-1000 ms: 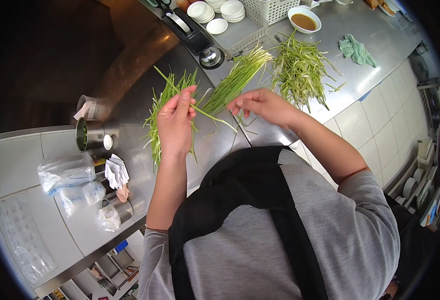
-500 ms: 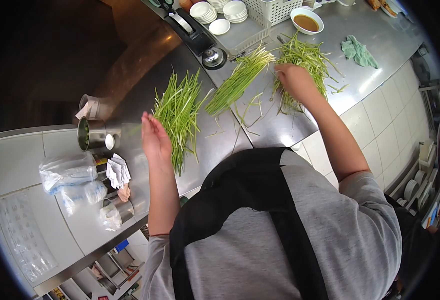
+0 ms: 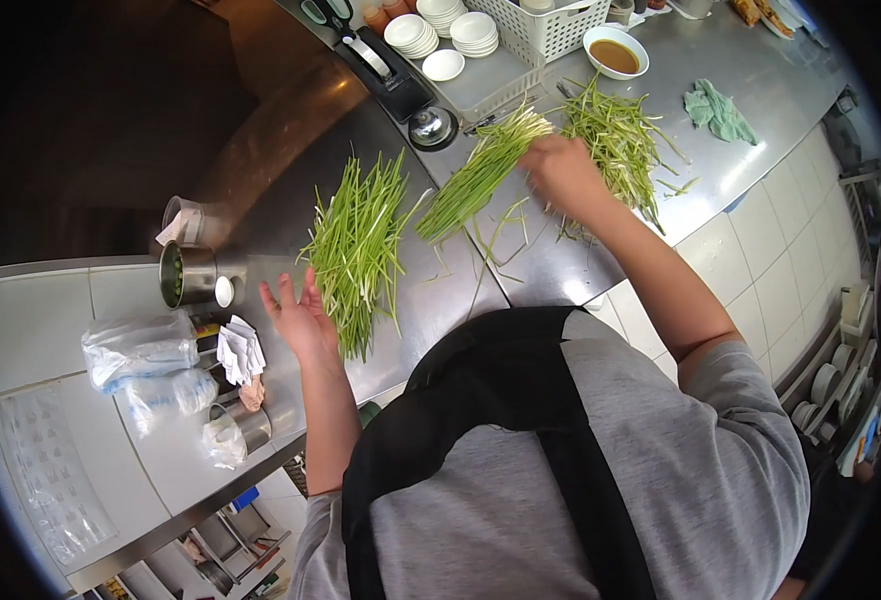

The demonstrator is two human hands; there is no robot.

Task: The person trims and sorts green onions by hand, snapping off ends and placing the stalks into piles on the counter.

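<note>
My left hand (image 3: pixel 300 318) is open, its fingers spread, beside the lower left edge of a loose pile of long green chives (image 3: pixel 360 250). No stalk shows in it. My right hand (image 3: pixel 563 178) is at the pale cut ends of a neater chive bundle (image 3: pixel 480 175), between that bundle and a tangled heap of chive trimmings (image 3: pixel 615 140). Its fingers are curled downward and blurred, so I cannot tell whether they hold anything. A few loose stalks (image 3: pixel 500 235) lie on the steel counter (image 3: pixel 550 265) below the bundle.
Behind the bundle are a call bell (image 3: pixel 431 128), a black tape dispenser (image 3: pixel 385 75), stacked white dishes (image 3: pixel 474 33) and a white basket (image 3: pixel 570 30). A bowl of brown sauce (image 3: pixel 615 54) and a green cloth (image 3: pixel 720 110) lie right. A metal pot (image 3: pixel 190 273) and plastic bags (image 3: pixel 140 350) stand left.
My left hand has lowered toward me and its fingers have spread. My right hand has shifted left, from the trimmings toward the bundle's pale ends. The view has shifted slightly.
</note>
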